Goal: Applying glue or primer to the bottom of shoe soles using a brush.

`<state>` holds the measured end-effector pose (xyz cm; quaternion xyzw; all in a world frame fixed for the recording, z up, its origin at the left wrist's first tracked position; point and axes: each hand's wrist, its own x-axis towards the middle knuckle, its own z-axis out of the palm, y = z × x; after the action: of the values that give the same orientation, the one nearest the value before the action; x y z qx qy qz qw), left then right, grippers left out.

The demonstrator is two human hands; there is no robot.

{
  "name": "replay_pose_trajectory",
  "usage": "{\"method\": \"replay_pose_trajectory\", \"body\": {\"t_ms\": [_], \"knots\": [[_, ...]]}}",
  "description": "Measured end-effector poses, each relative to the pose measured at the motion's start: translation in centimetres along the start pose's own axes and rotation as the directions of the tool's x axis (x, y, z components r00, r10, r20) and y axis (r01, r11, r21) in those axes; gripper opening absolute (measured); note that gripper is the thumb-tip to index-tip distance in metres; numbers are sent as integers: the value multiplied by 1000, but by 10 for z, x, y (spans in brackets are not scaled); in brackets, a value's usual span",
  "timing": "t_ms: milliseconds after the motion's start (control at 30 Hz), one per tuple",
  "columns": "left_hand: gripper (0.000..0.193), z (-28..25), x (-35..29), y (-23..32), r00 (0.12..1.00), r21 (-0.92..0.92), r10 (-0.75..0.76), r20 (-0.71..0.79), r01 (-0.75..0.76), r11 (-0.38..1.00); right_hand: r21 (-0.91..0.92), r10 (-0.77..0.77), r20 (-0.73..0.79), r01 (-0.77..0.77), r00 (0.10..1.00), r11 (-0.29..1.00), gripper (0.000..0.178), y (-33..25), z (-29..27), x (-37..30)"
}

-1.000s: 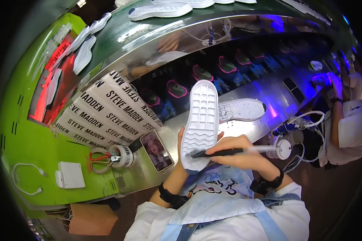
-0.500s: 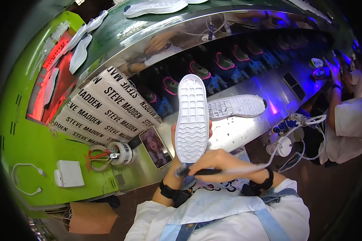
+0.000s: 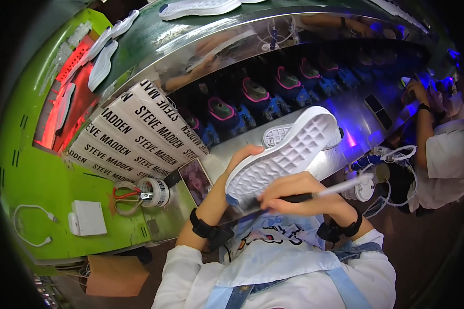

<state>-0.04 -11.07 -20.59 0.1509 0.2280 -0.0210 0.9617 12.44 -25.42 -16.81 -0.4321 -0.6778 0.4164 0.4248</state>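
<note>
My left hand (image 3: pixel 241 158) grips a white shoe sole (image 3: pixel 278 159) from its far left side. The sole is tilted, its gridded and wavy inner face showing, with a dark blue patch at the near end. In my right hand (image 3: pixel 300 191) is a brush (image 3: pixel 340 187) with a black and white handle, slanting up to the right. Its bristles are hidden by my fingers and lie close to the near edge of the sole. Behind the held sole, a second white sole (image 3: pixel 274 136) rests on the metal bench, mostly covered.
At left are a printed carton (image 3: pixel 139 136), a phone (image 3: pixel 195 180), scissors (image 3: pixel 126 195), a tape roll (image 3: pixel 157 193) and a white box (image 3: pixel 89 219). A dark rack of pink-edged pieces (image 3: pixel 255 90) runs behind. A co-worker's arm (image 3: pixel 420 123) and a white cup (image 3: pixel 364 188) are at right.
The sole has turned from upright to slanting up right and moved right. My right hand with the brush has risen to the right, from the sole's near end to its near side.
</note>
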Motion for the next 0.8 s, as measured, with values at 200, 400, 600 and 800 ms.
{"method": "replay_pose_trajectory", "body": {"t_ms": [200,400,600,800], "knots": [[46,3,6,13,986,211,-112,-121,136,968,-129,120,163,-99,979,987,12,-5,-15,-14],[45,22,-16,25,947,490,20,-319,147,859,-294,71,-93,-95,993,951,12,30,-49,-64],[43,-3,-44,41,899,73,399,180,-417,906,-136,-112,-339,69,934,988,11,-28,-29,-22],[41,4,-175,171,318,-480,896,311,-760,437,4,-210,-750,322,627,947,18,-2,-39,-46]]}}
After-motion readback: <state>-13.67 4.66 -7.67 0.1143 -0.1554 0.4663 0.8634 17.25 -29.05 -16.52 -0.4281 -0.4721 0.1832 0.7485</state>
